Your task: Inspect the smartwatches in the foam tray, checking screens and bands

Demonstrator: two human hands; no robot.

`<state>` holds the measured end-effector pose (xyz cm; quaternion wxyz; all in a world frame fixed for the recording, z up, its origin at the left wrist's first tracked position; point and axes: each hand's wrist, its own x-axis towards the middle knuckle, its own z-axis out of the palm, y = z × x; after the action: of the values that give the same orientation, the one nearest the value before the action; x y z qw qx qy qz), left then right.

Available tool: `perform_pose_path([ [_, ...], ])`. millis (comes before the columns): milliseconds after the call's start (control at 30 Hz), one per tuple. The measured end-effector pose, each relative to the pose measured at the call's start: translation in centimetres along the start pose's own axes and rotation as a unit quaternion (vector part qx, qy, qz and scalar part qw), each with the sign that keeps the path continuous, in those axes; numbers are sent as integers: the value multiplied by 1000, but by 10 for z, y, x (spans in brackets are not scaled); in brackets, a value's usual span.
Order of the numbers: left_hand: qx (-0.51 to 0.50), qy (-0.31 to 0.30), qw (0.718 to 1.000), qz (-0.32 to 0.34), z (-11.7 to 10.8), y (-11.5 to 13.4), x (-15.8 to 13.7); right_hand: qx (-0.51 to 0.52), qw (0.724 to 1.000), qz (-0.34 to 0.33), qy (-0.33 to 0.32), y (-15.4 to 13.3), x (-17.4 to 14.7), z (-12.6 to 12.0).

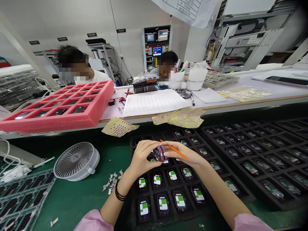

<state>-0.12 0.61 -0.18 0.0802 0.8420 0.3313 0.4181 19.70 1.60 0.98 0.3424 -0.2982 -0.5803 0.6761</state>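
Over the black foam tray (168, 189), my two hands meet around a small purple-framed smartwatch (160, 153). My left hand (143, 158) is closed on it from the left, thumb below and fingers above. My right hand (184, 154) pinches a thin orange stick (176, 150), and its fingertips touch the watch's right side. Whether the stick's tip touches the watch cannot be made out. Underneath, smartwatches with lit green-and-white screens, such as this near one (180, 200), sit in the tray's compartments. My hands and forearms hide some of them.
More black trays of watches (250, 149) lie to the right. A round grey fan (77, 160), small loose pieces (112, 183) and a clear tray (22, 195) are left. Pink foam (96, 115) and a paper sheet (154, 102) occupy the raised shelf; two people sit beyond.
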Motion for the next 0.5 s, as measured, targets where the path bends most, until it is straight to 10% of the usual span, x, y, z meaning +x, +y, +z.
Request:
perform_pose_path([
  [500,37,27,997,66,2,3,1,41,999,-5,12,8,0,6],
])
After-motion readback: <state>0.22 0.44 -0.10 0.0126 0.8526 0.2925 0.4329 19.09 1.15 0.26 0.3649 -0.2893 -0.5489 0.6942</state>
